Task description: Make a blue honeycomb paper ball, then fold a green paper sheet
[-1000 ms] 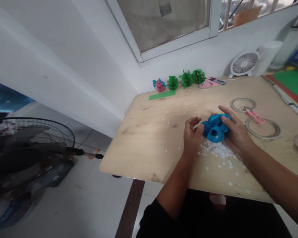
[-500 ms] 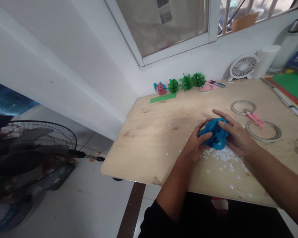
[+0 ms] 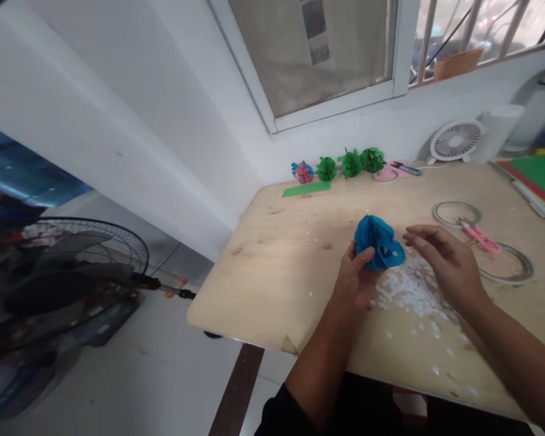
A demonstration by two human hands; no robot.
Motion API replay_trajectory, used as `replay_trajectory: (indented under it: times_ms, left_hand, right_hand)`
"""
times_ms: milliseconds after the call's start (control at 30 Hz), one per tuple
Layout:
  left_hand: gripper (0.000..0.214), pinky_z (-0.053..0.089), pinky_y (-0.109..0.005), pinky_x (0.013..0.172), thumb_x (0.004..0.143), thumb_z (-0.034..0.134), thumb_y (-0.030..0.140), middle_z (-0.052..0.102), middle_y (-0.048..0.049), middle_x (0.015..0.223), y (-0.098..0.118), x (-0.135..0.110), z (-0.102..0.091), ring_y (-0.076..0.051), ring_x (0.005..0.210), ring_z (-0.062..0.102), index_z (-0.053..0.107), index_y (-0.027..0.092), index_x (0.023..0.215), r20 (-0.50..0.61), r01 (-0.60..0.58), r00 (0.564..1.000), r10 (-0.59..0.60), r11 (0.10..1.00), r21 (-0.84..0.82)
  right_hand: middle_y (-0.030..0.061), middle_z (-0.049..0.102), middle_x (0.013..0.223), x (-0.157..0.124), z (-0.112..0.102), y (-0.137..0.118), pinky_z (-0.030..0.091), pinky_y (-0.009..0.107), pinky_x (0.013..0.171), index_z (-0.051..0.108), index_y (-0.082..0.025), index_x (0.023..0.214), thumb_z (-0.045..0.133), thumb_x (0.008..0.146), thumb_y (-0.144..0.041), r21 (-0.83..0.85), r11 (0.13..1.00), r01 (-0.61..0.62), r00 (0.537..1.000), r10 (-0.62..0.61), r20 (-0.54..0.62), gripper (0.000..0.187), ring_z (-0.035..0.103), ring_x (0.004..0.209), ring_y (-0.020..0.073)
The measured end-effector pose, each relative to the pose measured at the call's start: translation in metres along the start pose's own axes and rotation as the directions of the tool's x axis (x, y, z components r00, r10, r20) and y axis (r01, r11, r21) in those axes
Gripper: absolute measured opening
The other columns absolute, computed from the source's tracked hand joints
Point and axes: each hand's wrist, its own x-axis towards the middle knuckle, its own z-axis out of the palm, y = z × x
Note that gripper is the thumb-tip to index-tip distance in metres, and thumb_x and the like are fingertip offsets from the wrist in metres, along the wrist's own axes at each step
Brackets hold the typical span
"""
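My left hand (image 3: pixel 355 280) is closed round the underside of a blue folded-paper ball (image 3: pixel 378 243) and holds it up over the wooden table (image 3: pixel 295 254). My right hand (image 3: pixel 445 263) hovers just to the right of the ball with its fingers stretched out and apart, not touching it. Below both hands lies a heap of small white paper scraps (image 3: pixel 413 290).
Green paper balls (image 3: pixel 350 163), a pink-and-blue one (image 3: pixel 303 172) and a green strip (image 3: pixel 306 189) line the far wall. Metal rings (image 3: pixel 456 213) and pink scissors (image 3: pixel 481 237) lie to the right, a small white fan (image 3: pixel 456 141) behind them. A floor fan (image 3: pixel 63 278) stands at the left.
My right hand has let go of the blue ball and drawn off to the right. My left hand now carries the ball alone, lifted and turned slightly leftward.
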Motion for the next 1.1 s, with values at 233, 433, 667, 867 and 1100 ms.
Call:
replay_trajectory:
  times_ms: [233, 433, 667, 867, 1100]
  left_hand:
    - [0.057, 0.05, -0.04, 0.097, 0.063, 0.085, 0.032, 0.07, -0.0079, 0.118, 0.003, 0.0, 0.0, -0.027, 0.112, 0.065, 0.065, 0.022, 0.115, -0.039, -0.069, 0.997, 0.068, 0.997, -0.021]
    - [0.058, 0.052, -0.034, 0.089, 0.064, 0.085, 0.028, 0.071, -0.0071, 0.112, 0.002, -0.002, 0.003, -0.022, 0.1, 0.068, 0.065, 0.022, 0.118, -0.034, -0.06, 0.998, 0.058, 0.996, -0.068]
    - [0.057, 0.052, -0.031, 0.082, 0.064, 0.085, 0.025, 0.071, -0.0065, 0.109, 0.0, -0.001, 0.002, -0.021, 0.096, 0.068, 0.065, 0.022, 0.117, -0.038, -0.09, 0.995, 0.087, 0.994, -0.067]
    - [0.062, 0.051, -0.037, 0.09, 0.064, 0.085, 0.028, 0.07, -0.0088, 0.114, 0.001, -0.001, 0.001, -0.027, 0.109, 0.066, 0.063, 0.022, 0.122, -0.03, -0.068, 0.997, 0.067, 0.997, -0.034]
    - [0.065, 0.05, -0.038, 0.092, 0.062, 0.086, 0.027, 0.07, -0.0098, 0.116, 0.0, 0.0, 0.002, -0.028, 0.112, 0.066, 0.062, 0.021, 0.123, -0.042, -0.073, 0.997, 0.072, 0.997, -0.028]
  right_hand:
    - [0.002, 0.067, 0.084, -0.009, 0.004, -0.004, 0.052, 0.035, 0.069, 0.067, -0.028, 0.092, 0.066, 0.086, -0.038, -0.266, 0.918, 0.295, 0.954, -0.269, 0.13, 0.012, 0.061, 0.073, 0.0196]
    - [0.0053, 0.067, 0.1, -0.01, 0.006, -0.01, 0.052, 0.036, 0.07, 0.065, -0.028, 0.098, 0.063, 0.089, -0.031, -0.297, 0.852, 0.431, 0.902, -0.397, 0.169, 0.01, 0.063, 0.085, 0.0212]
    - [0.0067, 0.068, 0.101, -0.011, 0.007, -0.007, 0.053, 0.039, 0.076, 0.065, -0.028, 0.098, 0.063, 0.089, -0.032, -0.312, 0.834, 0.455, 0.89, -0.418, 0.18, 0.01, 0.064, 0.091, 0.0238]
    - [0.008, 0.069, 0.104, -0.009, 0.006, -0.001, 0.051, 0.045, 0.087, 0.064, -0.025, 0.095, 0.062, 0.09, -0.031, -0.368, 0.774, 0.516, 0.857, -0.472, 0.208, 0.008, 0.064, 0.099, 0.026]
    - [0.008, 0.07, 0.1, -0.009, 0.006, 0.003, 0.052, 0.039, 0.078, 0.064, -0.023, 0.093, 0.06, 0.09, -0.028, -0.398, 0.781, 0.482, 0.876, -0.444, 0.19, 0.007, 0.065, 0.09, 0.0235]
